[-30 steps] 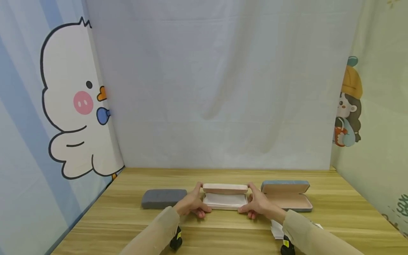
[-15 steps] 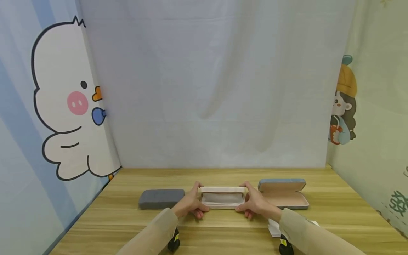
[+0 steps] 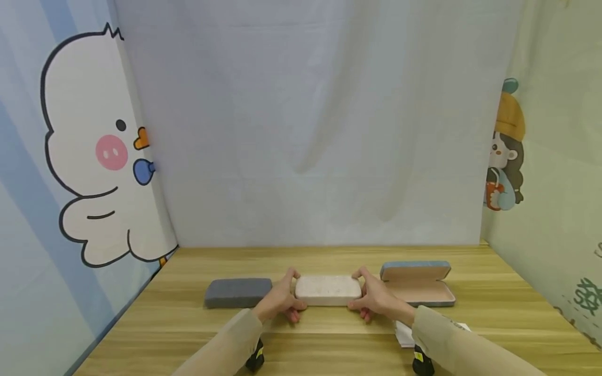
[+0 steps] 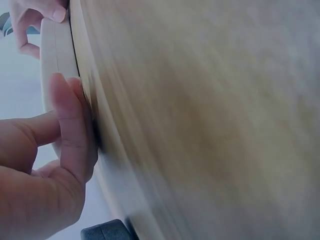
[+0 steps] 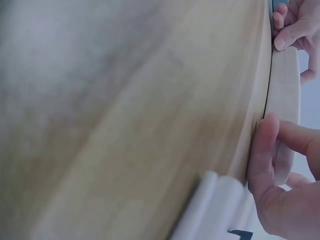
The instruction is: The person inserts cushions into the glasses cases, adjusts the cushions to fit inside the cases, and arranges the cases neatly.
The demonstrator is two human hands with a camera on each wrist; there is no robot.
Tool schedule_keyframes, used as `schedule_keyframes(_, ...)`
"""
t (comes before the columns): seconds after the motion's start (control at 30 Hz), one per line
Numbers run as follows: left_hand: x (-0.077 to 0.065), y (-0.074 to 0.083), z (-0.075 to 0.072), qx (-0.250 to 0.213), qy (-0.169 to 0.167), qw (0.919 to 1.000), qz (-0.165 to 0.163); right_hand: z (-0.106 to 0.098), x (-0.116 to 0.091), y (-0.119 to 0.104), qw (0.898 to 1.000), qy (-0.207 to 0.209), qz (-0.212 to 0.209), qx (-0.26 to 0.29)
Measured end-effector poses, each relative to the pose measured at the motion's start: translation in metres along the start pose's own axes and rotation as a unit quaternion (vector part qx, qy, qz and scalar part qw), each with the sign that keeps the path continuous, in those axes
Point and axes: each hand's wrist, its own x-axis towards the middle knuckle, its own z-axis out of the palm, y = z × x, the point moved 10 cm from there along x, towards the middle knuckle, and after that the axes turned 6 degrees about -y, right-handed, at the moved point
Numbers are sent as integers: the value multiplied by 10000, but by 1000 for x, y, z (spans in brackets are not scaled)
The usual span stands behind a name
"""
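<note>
The shut white case (image 3: 328, 291) lies on the table (image 3: 329, 344) between the hands; the left hand (image 3: 281, 299) pinches its left end between thumb and fingers, the right hand (image 3: 377, 298) its right end. A closed grey case (image 3: 236, 293) lies near the left hand, an open blue case (image 3: 418, 293) near the right.

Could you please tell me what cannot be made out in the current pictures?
White case: inside hidden by its shut lid, head view.
Gray case: inside hidden by its shut lid, head view.
White material: partly hidden by the right sleeve, head view.
Blue case: near-left corner hidden by the right hand, head view.
Table: grain lost to blur, left wrist view.
</note>
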Motion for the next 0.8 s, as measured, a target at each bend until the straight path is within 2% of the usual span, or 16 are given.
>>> schedule_keyframes(0.13,0,1,0,153,73,9998,-42,-1,-2,-3,9999,-4,38,-165)
schedule_keyframes(0.23,-4,5,-2,503,185,9983,-212,-4,-6,-9,9995,54,-25,-301)
schedule_keyframes(0.33,-11,15,-6,773,322,9959,-330,-9,-13,-19,9983,180,-239,-506)
schedule_keyframes(0.4,-15,25,-6,784,349,9960,-260,-14,-20,-24,9973,270,-329,-602)
schedule_keyframes(0.47,-18,36,-1,587,279,9979,-79,-19,-29,-27,9974,274,-322,-580)
schedule_keyframes(0.57,-21,48,16,117,-81,9999,73,-26,-43,-24,9993,177,-174,-264)
schedule_keyframes(0.67,-21,53,38,-447,-578,9973,-59,-37,-56,-19,9998,156,-40,83)
schedule_keyframes(0.8,-17,51,67,-993,-1093,9882,-417,-58,-77,-11,9987,340,39,379)
